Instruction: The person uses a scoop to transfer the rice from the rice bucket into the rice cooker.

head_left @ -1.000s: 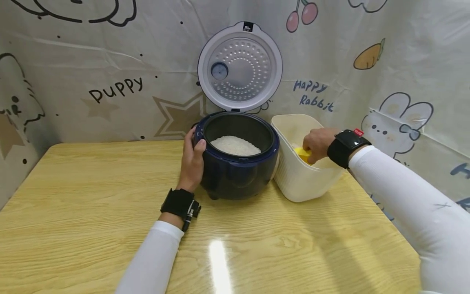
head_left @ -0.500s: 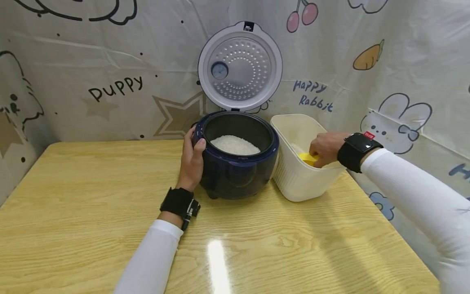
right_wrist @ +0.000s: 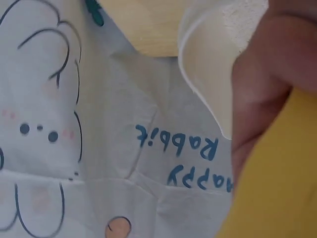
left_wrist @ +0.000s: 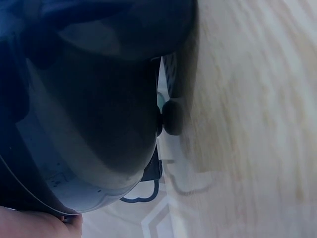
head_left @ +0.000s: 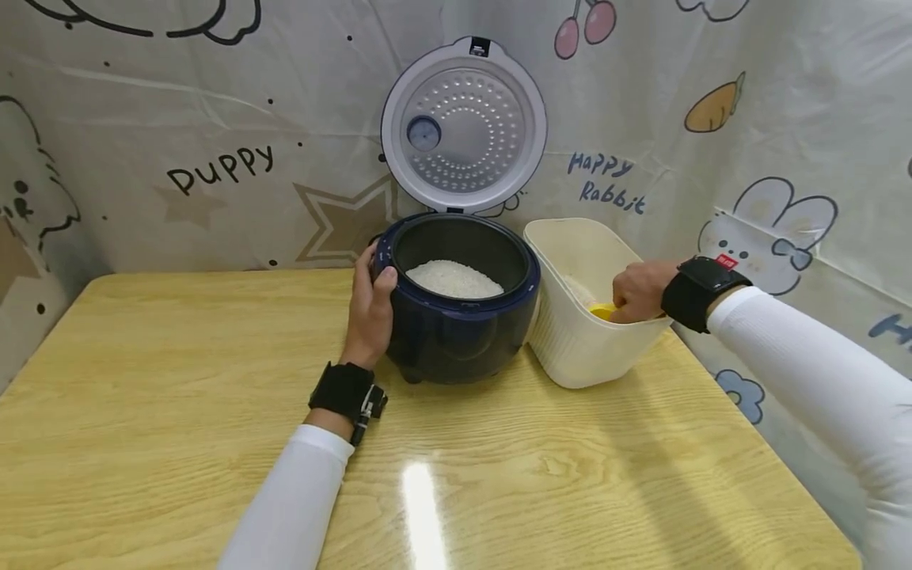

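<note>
A dark blue rice cooker (head_left: 459, 340) stands on the table in the head view, its round lid (head_left: 466, 134) raised. White rice (head_left: 454, 279) lies heaped in its dark inner pot. My left hand (head_left: 369, 313) grips the cooker's left side, thumb near the rim. To the cooker's right stands a cream plastic bin (head_left: 587, 348) with rice inside (right_wrist: 242, 20). Over the bin's right side, my right hand (head_left: 636, 291) holds a yellow scoop (head_left: 602, 312), largely hidden by the fingers and the bin wall. In the right wrist view the scoop (right_wrist: 282, 183) looms close.
The wood-grain table (head_left: 178, 380) has its right edge close beside the bin. A printed curtain (head_left: 228, 103) hangs right behind the cooker and bin. The raised lid stands tall in front of it.
My right hand has moved right and slightly down inside the bin with the yellow scoop, uncovering more of the rice there. My left hand stays on the rice cooker.
</note>
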The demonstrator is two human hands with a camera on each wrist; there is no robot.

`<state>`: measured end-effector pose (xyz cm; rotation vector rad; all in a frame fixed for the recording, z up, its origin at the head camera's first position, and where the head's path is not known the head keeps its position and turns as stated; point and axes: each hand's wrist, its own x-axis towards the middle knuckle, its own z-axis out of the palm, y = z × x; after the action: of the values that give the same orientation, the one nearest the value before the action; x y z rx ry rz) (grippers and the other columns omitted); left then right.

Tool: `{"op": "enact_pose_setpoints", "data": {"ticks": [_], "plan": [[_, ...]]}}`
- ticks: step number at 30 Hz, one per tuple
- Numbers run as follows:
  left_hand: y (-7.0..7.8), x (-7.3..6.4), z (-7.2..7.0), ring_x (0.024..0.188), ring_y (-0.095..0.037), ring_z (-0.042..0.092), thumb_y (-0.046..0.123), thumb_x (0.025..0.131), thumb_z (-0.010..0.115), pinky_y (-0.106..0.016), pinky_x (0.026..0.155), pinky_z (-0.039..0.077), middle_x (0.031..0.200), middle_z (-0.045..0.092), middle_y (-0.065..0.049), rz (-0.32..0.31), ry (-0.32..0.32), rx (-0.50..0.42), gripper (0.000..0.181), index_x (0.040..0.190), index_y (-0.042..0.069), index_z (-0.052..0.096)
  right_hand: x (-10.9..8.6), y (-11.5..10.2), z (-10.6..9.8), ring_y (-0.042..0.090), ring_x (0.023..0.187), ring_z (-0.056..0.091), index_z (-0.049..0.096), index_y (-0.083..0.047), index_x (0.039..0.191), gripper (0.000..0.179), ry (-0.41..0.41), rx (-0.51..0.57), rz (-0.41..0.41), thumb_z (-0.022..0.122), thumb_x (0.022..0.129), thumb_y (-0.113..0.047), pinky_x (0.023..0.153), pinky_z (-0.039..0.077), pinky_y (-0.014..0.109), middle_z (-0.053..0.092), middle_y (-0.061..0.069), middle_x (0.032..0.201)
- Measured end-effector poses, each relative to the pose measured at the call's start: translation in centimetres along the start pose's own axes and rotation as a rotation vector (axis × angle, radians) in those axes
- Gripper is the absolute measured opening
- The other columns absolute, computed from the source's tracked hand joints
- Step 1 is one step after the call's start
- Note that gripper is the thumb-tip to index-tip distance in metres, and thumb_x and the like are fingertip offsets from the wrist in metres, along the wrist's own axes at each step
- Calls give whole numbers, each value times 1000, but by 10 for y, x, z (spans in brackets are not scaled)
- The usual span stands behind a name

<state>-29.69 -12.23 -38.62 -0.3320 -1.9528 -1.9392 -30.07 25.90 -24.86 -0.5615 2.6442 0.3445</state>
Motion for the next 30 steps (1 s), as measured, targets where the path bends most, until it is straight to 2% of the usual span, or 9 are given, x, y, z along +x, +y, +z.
{"op": "enact_pose_setpoints", "data": {"ticks": [3, 11, 15, 20, 25, 30], "plan": [[-1, 0, -1, 143, -24, 41, 53, 91, 45, -47, 123, 30, 161, 39, -14, 1, 5, 1, 79, 159, 16, 31, 4, -2, -2, 10, 54, 54, 73, -16, 70, 35, -84, 73, 73, 62, 93, -39, 52, 39, 24, 58, -7, 59], [-2, -1, -1, 140, -25, 43, 53, 92, 45, -47, 121, 32, 158, 41, -15, -10, 7, 3, 77, 159, 18, 33, 15, 1, -4, 8, 52, 50, 67, -19, 68, 34, -254, 285, 111, 56, 93, -38, 51, 36, 22, 54, -9, 60], [0, -1, 0, 141, -26, 42, 51, 92, 46, -47, 121, 32, 158, 40, -15, -1, -1, -15, 77, 159, 17, 32, 15, 8, 0, 9, 56, 54, 71, -15, 79, 30, -275, 371, 148, 56, 93, -37, 54, 41, 23, 57, -7, 64], [1, -2, 1, 142, -25, 42, 52, 92, 45, -47, 122, 31, 160, 39, -13, 2, -8, -8, 78, 160, 18, 31, 13, 14, 2, 9, 58, 56, 73, -11, 88, 30, -278, 429, 173, 56, 92, -36, 57, 43, 23, 59, -6, 68], [0, -2, -1, 142, -25, 42, 53, 91, 45, -47, 122, 31, 160, 40, -13, 1, 1, -4, 77, 159, 18, 31, 11, 18, -5, 8, 51, 48, 71, -12, 87, 31, -287, 480, 199, 56, 94, -38, 51, 40, 20, 53, -7, 62], [0, -2, -1, 142, -25, 42, 53, 91, 45, -48, 122, 31, 160, 40, -12, -3, -1, 4, 77, 159, 19, 32, 3, 26, -12, 9, 50, 45, 71, -9, 94, 35, -286, 542, 229, 56, 95, -41, 51, 38, 21, 49, -7, 61]]}}
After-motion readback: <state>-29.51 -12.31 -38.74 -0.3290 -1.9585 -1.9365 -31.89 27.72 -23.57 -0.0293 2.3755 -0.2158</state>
